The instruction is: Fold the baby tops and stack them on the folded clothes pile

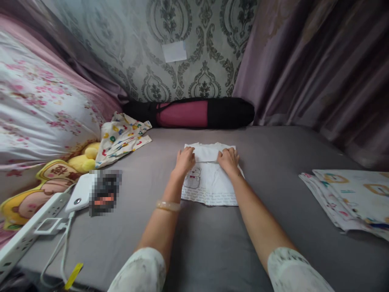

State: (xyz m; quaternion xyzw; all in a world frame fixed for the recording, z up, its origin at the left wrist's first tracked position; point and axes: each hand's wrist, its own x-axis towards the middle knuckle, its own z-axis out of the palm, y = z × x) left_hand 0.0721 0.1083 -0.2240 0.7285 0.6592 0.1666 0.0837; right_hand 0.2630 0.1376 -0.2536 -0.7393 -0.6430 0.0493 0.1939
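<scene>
A small white garment (212, 182) with a printed bear and rows of lettering lies spread on the grey sheet. Its far part is folded over toward me in a plain white band. My left hand (185, 160) has its fingers closed on the left end of that band, just above the bear. At the band's right end, my right hand (228, 160) grips the cloth with curled fingers. Both fingertips are partly hidden, and the garment stays flat on the sheet between them.
Stacked folded cloths (349, 198) lie at the right. On the left are a patterned cloth (123, 136), a yellow plush toy (33, 194), a white charger (82, 190) with cables and a power strip (27, 239). A black-and-maroon long bag (185, 113) lies along the wall.
</scene>
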